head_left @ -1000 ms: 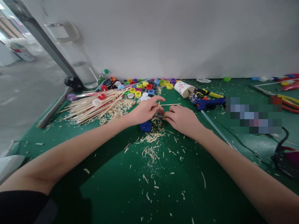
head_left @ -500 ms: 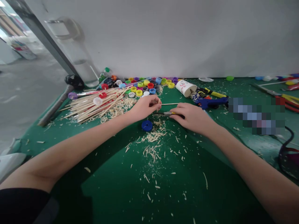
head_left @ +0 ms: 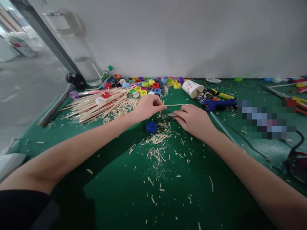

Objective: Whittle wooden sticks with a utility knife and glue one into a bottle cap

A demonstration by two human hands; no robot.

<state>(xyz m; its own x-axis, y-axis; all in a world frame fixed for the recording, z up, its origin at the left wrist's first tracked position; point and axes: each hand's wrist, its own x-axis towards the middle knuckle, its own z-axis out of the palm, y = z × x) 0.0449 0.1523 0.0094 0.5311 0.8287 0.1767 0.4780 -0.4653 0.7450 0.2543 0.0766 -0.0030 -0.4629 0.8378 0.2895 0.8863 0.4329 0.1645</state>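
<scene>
My left hand [head_left: 149, 107] pinches a thin wooden stick [head_left: 177, 105] between thumb and fingers. The stick lies nearly level and runs right to the fingers of my right hand [head_left: 193, 119]. My right hand is closed around a utility knife [head_left: 171, 115], of which only the grey metal front shows below the stick; its handle is hidden in the palm. A blue bottle cap [head_left: 151, 127] with a small hole in its middle rests on the green table, just below my left hand. Pale wood shavings [head_left: 158, 138] are scattered around and in front of it.
A heap of wooden sticks [head_left: 96, 107] lies at the left, with colourful bottle caps [head_left: 144, 92] behind. A tipped paper cup [head_left: 192, 88], a blue glue gun [head_left: 219, 103] and red-and-yellow handled cutters [head_left: 301, 103] are to the right. A wall [head_left: 168, 38] bounds the back.
My right hand has turned slightly over the knife, so less of it shows. The stick has shifted a little to the right. My left hand keeps its pinch.
</scene>
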